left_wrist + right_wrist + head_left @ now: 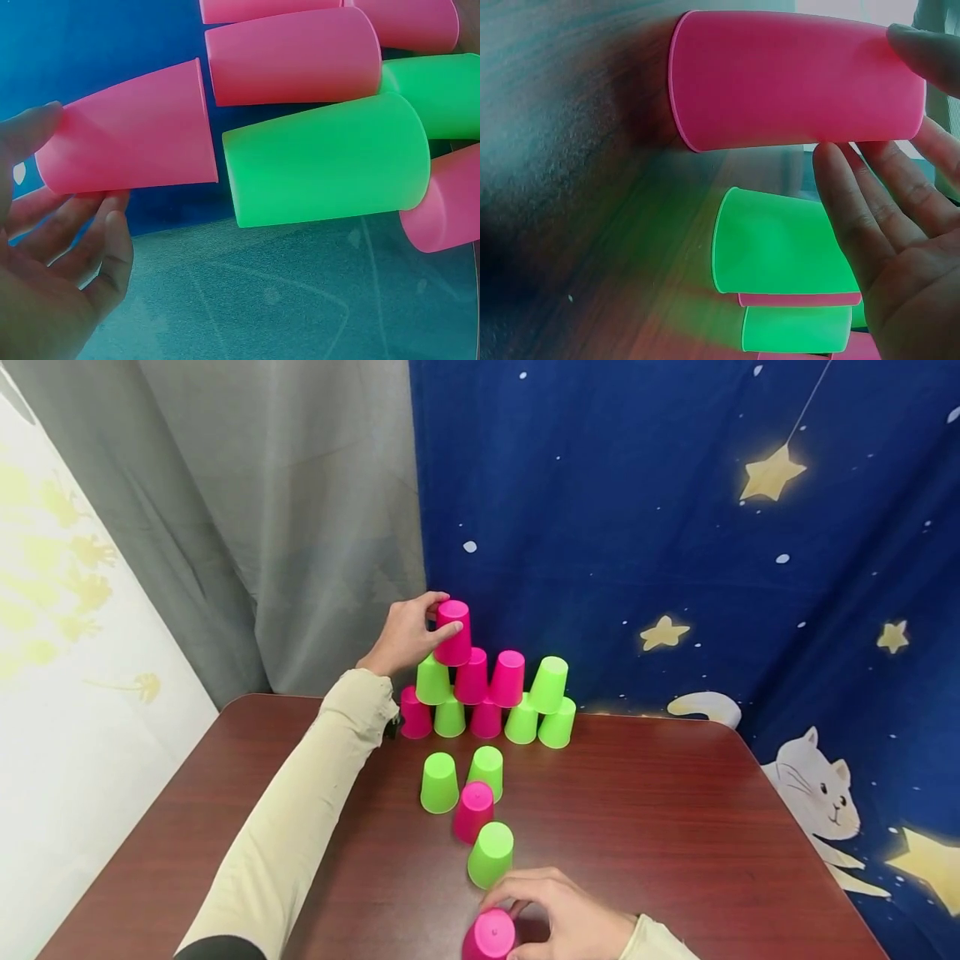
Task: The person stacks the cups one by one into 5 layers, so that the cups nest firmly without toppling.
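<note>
My left hand [408, 633] pinches an upside-down pink cup [453, 635] between thumb and fingers, near its closed end. In the left wrist view a narrow gap separates this cup's rim from the green cup [326, 161] in the row below. Those cups form a two-tier wall at the back of the table, the upper tier running green, pink [507, 679], pink, green [550, 683]. At the near edge of the head view, my right hand [558, 917] grips another inverted pink cup [491, 935] by its sides; its rim is close over the wood [592, 247].
Between the hands, a loose line of inverted cups stands on the brown table [637, 827]: a green cup [491, 855], a pink cup [473, 812] and two more green ones [438, 783] farther back. A blue star-patterned curtain [600, 485] and a grey curtain [337, 510] hang behind.
</note>
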`<state>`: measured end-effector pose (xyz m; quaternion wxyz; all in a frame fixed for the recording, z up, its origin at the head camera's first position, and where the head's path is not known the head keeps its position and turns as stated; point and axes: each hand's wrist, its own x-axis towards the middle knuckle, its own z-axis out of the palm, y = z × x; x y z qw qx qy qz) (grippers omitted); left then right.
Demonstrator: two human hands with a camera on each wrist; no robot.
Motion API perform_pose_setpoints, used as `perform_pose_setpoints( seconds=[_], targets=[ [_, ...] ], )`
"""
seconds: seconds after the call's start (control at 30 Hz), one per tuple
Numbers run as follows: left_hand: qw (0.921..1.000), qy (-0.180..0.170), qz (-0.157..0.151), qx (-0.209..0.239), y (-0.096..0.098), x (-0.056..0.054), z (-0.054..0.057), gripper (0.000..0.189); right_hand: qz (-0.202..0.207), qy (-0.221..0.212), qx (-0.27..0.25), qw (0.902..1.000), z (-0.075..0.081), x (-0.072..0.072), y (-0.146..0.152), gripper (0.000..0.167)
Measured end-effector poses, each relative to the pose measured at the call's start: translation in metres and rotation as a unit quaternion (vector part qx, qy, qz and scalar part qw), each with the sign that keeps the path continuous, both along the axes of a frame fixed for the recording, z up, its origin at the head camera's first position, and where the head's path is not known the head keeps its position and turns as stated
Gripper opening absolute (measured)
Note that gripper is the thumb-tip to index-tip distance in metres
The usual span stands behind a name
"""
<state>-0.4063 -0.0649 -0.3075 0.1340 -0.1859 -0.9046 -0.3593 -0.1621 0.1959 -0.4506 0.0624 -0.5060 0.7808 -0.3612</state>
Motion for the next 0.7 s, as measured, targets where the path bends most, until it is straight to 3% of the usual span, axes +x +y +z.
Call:
perform_pose_setpoints(
  seconds=[0.23,0.7],
  targets=[
    [0.9998,-0.021,0.003,-0.004,0.002,-0.003,-0.001,0.061,0.002,0.004,-0.015,0.9999,-0.006,0.000,0.000,0.040],
    [0.9994,-0.034,0.002,-0.005,-0.003,0.001,0.000,0.064,-0.040,-0.102,-0.010,0.9939,-0.013,0.004,0.002,0.045]
  ],
)
